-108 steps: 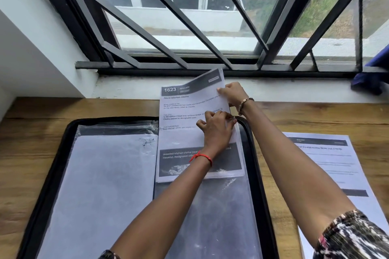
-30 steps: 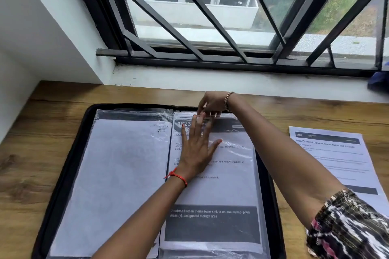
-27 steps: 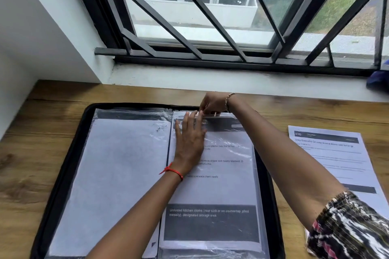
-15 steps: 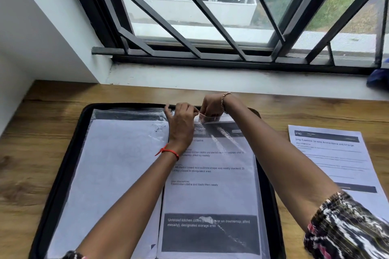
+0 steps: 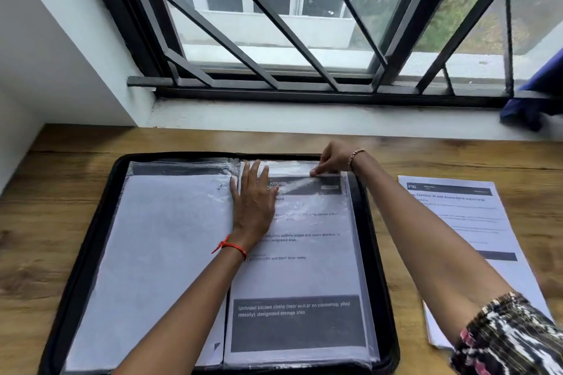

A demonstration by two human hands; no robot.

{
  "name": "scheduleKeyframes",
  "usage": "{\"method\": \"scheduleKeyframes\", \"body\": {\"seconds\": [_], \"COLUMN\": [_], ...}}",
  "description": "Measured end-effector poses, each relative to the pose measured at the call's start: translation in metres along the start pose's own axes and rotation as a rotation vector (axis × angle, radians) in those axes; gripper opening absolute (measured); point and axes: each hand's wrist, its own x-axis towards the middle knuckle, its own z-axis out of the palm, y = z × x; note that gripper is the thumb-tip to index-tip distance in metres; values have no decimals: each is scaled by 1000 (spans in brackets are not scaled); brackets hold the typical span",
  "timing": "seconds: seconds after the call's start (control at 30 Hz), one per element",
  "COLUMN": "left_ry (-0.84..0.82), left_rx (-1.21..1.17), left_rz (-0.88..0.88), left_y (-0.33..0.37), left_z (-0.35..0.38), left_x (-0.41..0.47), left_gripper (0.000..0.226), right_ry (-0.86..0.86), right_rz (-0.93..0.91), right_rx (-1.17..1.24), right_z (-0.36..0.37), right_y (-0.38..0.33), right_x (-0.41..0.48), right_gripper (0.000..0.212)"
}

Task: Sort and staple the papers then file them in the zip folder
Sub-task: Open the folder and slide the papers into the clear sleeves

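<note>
A wooden worktop (image 5: 61,207) runs under a barred window (image 5: 289,24) facing a pale building, with blue cloth (image 5: 536,100) on the sill at far right. An open black zip folder (image 5: 91,237) lies flat at centre; a loose printed sheet stack (image 5: 463,222) rests on the wood to its right. Half a second ago both hands were bunched at the sleeve's top edge; the left hand (image 5: 253,207) has since flattened, fingers spread, palm down on the clear plastic sleeve (image 5: 304,268), gripping nothing. The right hand (image 5: 332,161) pinches the sleeve's top edge at the far corner, fingers closed on it. Inside the right-hand sleeve sits the filed paper (image 5: 295,323), white with dark header and footer bands, its text glazed by plastic glare.
</note>
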Motion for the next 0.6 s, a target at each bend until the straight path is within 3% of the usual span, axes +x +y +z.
{"method": "scheduleKeyframes", "body": {"seconds": [0.13, 0.27, 0.4, 0.53, 0.6], "left_ry": [-55, -102, -160, -158, -159], "left_rx": [11, 73, 130, 183, 200], "left_rz": [47, 91, 128, 125, 121], "left_y": [-3, -11, -16, -11, -10], "left_z": [-6, -11, -6, -2, -1], "left_x": [-40, -69, -90, -98, -100], "left_gripper": [76, 83, 100, 82, 80], "right_ry": [361, 567, 503, 425, 427], "right_rz": [-115, -156, -158, -124, -83], "right_rx": [128, -3, -153, -203, -218], "right_z": [25, 65, 112, 147, 155], "right_y": [14, 19, 17, 21, 26], "right_x": [-15, -33, -66, -90, -99], "right_gripper": [30, 40, 68, 114, 120]}}
